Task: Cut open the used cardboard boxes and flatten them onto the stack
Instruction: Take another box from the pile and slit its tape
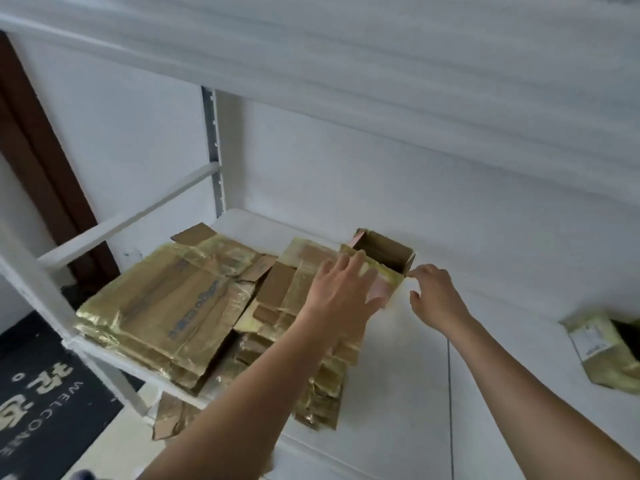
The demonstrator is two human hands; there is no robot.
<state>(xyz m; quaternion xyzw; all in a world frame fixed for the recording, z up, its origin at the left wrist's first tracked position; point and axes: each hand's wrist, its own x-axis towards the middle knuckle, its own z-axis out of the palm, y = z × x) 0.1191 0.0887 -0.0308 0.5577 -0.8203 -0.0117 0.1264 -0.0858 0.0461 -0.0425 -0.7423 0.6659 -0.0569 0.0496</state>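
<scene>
Both hands are at a small open cardboard box [382, 261] standing on the white shelf [408, 358], just right of the flattened stack [180, 306]. The left hand [341, 289] rests spread on its near wall; the right hand [433, 296] pinches its corner. Collapsing seems underway; next, press it flat.

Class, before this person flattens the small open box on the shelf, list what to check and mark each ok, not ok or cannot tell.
1. Small box open at the top: ok.
2. Left hand on the box's near side: ok.
3. Right hand at the box's right corner: ok.
4. Cutting tool in hand: not ok, none visible.
5. Box bottom cut open: cannot tell.
6. Stack of flattened boxes beside it on the shelf: ok.
</scene>
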